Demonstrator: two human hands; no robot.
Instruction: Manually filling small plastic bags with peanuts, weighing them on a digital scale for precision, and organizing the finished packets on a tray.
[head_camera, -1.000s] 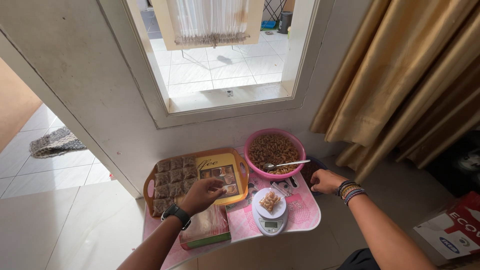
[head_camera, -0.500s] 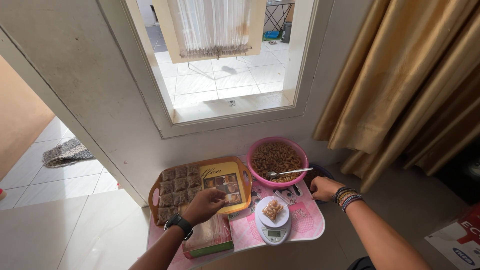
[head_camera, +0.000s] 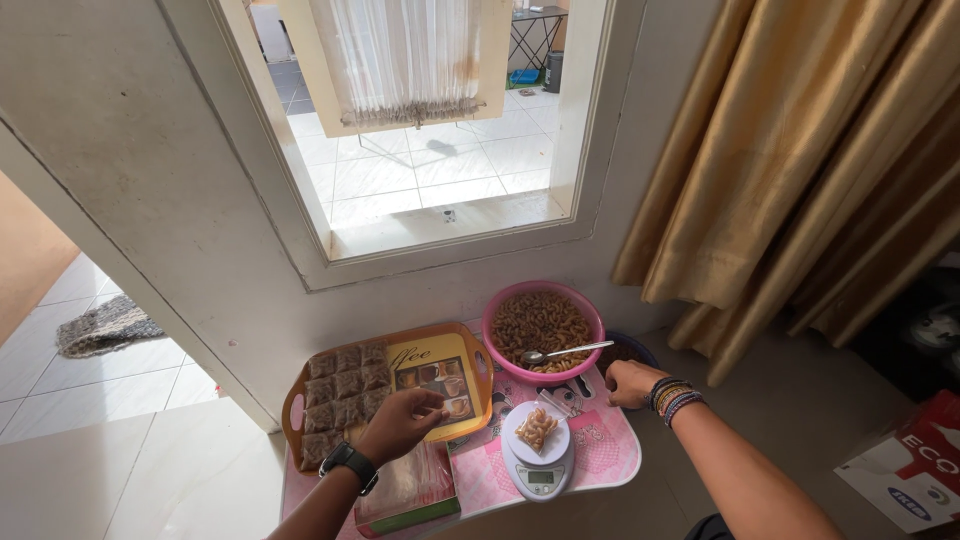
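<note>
Down low, far left: grey mat (head_camera: 105, 327) on the tiled floor past the wall. Next, an orange tray (head_camera: 296, 398) on a small pink table (head_camera: 612, 458), w/ a block of small brown packets (head_camera: 345, 392) filling its left half. Left hand (head_camera: 398, 424), black watch on the wrist, hovers over the tray's middle, fingers curled w/ tips pinched together near the packets' edge; can't tell if anything's betw. them. Below it, a flat stack of clear bags (head_camera: 408, 487) on the table's front edge. Right of that, a white kitchen scale (head_camera: 540, 466) w/ one small filled bag (head_camera: 537, 428) on its plate. Behind, a pink bowl (head_camera: 497, 318) of brown snacks, metal spoon (head_camera: 566, 351) lying across it. Right hand (head_camera: 631, 383), beaded bracelets on the wrist, rests loosely closed on the table just right of the bowl, holding nothing visible. Gold curtain (head_camera: 800, 170) far right.
</note>
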